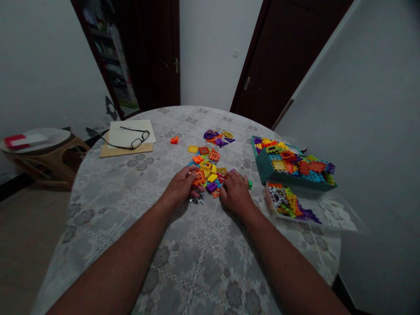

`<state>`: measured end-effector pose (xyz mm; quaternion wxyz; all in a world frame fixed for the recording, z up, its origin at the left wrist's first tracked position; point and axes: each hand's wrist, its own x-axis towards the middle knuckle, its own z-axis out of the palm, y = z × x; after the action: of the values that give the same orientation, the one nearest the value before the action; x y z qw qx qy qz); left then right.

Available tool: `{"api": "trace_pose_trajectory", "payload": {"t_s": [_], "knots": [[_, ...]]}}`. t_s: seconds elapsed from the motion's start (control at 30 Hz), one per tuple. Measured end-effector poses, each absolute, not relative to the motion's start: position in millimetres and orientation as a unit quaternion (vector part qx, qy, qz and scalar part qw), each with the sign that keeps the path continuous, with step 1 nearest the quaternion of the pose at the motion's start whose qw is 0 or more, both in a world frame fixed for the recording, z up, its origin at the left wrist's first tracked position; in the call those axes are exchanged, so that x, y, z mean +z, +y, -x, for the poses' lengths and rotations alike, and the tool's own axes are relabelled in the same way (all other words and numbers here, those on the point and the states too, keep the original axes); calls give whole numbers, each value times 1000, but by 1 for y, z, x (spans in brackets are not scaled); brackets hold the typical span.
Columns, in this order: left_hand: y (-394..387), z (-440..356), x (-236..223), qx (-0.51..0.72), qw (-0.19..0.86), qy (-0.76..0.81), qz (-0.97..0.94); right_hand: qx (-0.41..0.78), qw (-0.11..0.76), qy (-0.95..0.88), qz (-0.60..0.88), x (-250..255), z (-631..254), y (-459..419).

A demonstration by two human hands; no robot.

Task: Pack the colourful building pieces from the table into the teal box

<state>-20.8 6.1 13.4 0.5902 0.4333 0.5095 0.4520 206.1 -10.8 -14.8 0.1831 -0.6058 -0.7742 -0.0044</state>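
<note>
A heap of small coloured plastic building pieces (207, 165) lies on the round table (197, 262) covered with a grey lace cloth. My left hand (181, 186) rests at the heap's left side, fingers curled around an orange lattice piece (199, 177). At the heap's right side my right hand (235, 191) lies knuckles up, fingers curled over pieces I cannot make out. A small purple and orange cluster (218, 137) sits farther back. One orange piece (174, 140) lies alone to the left.
A teal box (264, 168) full of coloured pieces stands to the right, with a clear plastic lid or tray (331, 214) holding more pieces in front of it. Glasses (136, 141) lie on papers at the back left. A wooden stool (42, 153) stands left of the table.
</note>
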Motion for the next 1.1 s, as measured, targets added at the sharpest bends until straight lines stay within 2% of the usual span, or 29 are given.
{"api": "trace_pose_trajectory", "payload": {"t_s": [0.2, 0.37, 0.6, 0.83, 1.1], "knots": [[4, 22, 17, 455, 585, 511, -434, 4, 200, -785, 586, -19, -212, -5], [6, 23, 12, 460, 590, 499, -437, -31, 229, -741, 631, -27, -216, 4], [8, 23, 9, 462, 592, 501, -430, -45, 174, -733, 656, -17, -216, 21], [10, 31, 20, 531, 544, 526, -381, -20, 96, -752, 652, -4, -208, 41], [16, 37, 16, 541, 572, 518, -335, -13, 98, -737, 669, -4, -208, 52]]}}
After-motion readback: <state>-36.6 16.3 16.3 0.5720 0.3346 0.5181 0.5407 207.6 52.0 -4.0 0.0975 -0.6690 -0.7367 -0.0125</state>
